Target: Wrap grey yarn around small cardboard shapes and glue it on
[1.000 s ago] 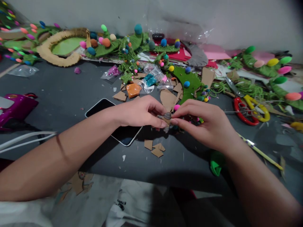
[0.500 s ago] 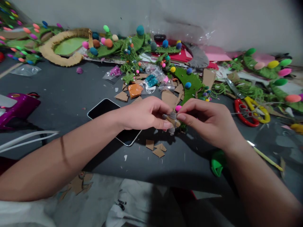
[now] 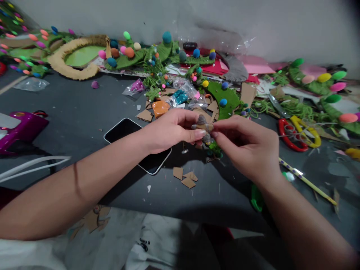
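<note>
1. A small cardboard piece wrapped in grey yarn (image 3: 203, 125) is held in the air over the near middle of a dark table (image 3: 112, 191), between the person's two hands.
2. The left hand (image 3: 172, 130) is clamped on its left part, thumb on the near side, fingers on the far side.
3. The right hand (image 3: 249, 141) meets its right end, thumb and forefinger close together; whether they pinch the piece, a strand or only touch it, I cannot tell.
4. The piece's far underside is hidden by the left fingers, and its exact outline is hard to make out.
5. The left forearm covers part of a white-edged phone (image 3: 122, 130). The right forearm partly hides a green plastic object (image 3: 256, 198). A purple device (image 3: 24, 129) is cut off at the left edge.
6. Beyond the hands lie clear plastic bags: one holds something orange (image 3: 161, 108), one something teal (image 3: 180, 97), and, farther left, one something purple (image 3: 137, 86).
7. At the far left, another clear bag (image 3: 31, 84) lies flat, its contents unclear.
</note>
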A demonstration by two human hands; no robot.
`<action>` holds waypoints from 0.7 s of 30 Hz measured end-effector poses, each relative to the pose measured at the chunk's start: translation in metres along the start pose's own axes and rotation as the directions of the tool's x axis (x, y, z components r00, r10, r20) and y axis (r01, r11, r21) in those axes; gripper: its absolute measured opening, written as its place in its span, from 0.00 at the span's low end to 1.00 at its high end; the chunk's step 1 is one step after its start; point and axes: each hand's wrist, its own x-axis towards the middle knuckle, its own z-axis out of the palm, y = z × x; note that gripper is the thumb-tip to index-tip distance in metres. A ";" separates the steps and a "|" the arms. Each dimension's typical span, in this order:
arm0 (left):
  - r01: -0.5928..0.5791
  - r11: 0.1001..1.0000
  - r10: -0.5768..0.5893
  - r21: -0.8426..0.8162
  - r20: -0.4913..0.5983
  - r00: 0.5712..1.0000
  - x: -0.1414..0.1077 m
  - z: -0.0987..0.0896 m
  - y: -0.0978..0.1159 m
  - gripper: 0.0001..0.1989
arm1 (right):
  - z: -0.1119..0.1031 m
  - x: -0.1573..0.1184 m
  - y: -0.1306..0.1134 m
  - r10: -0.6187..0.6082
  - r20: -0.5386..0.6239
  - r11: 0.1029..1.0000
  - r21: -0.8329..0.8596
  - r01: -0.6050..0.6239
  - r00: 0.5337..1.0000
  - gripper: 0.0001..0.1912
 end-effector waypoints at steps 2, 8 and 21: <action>-0.003 0.999 0.001 -0.047 -0.032 0.999 0.001 0.001 -0.002 0.04 | 0.000 -0.001 0.001 -0.091 -0.003 0.992 -0.084 0.090 0.996 0.05; -0.016 0.993 -0.001 -0.116 -0.145 0.989 0.002 0.007 -0.004 0.03 | 0.001 -0.002 -0.001 -0.136 0.044 0.968 -0.206 0.142 0.990 0.04; -0.024 0.999 0.020 -0.025 -0.163 0.986 0.001 0.008 0.000 0.02 | 0.003 -0.003 -0.002 -0.046 0.073 0.987 -0.149 0.056 0.996 0.03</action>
